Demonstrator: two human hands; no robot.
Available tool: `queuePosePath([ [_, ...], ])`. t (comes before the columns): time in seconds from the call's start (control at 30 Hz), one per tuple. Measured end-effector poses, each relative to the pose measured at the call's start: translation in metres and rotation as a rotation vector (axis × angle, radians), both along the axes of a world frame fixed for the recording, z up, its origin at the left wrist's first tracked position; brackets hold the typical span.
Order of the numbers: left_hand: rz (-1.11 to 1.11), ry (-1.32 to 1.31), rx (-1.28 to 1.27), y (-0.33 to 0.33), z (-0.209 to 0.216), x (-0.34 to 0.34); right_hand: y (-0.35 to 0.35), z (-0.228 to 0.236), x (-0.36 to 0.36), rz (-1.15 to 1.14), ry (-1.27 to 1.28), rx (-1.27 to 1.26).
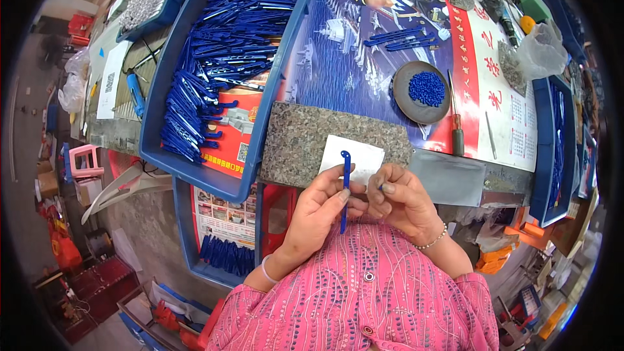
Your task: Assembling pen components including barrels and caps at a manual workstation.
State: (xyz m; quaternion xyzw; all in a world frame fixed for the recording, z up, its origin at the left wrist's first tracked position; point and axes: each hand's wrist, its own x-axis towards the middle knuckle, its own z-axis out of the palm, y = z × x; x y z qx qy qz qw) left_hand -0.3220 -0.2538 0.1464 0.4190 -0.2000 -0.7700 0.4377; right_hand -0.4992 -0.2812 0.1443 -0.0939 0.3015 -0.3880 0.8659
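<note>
My left hand (318, 209) pinches a slim blue strip (346, 172) with a rounded, holed head, held upright near my chest. Close beside it, my right hand (406, 201) is closed in a pinch; a tiny bluish bit seems to show at its fingertips, too small to name. Behind both hands, a white paper (357, 155) lies on a speckled stone slab (299, 136). Farther back, a round dark dish (403, 101) holds many small blue pieces (427, 88). To the left, a blue tray (151, 117) carries piles of similar blue strips (227, 42).
A screwdriver (457, 136) and a thin metal rod (491, 135) lie right of the dish. Several loose blue strips (406, 39) rest on the poster-covered table. A lower blue tray (188, 247) stands at the left, another blue tray (543, 175) at the right edge.
</note>
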Motion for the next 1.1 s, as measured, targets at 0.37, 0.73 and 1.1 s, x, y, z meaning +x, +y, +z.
queuePosePath([
  [0.37,-0.054,-0.150,-0.083,0.005,0.002,-0.002,0.004,-0.007,-0.005,-0.024,-0.070,0.027],
  [0.73,-0.129,-0.335,-0.147,0.007,0.006,-0.012,0.010,0.000,-0.002,-0.039,0.422,-0.336],
  [1.1,-0.161,-0.394,-0.198,0.004,0.005,-0.019,0.013,-0.002,0.002,-0.057,0.556,-0.450],
])
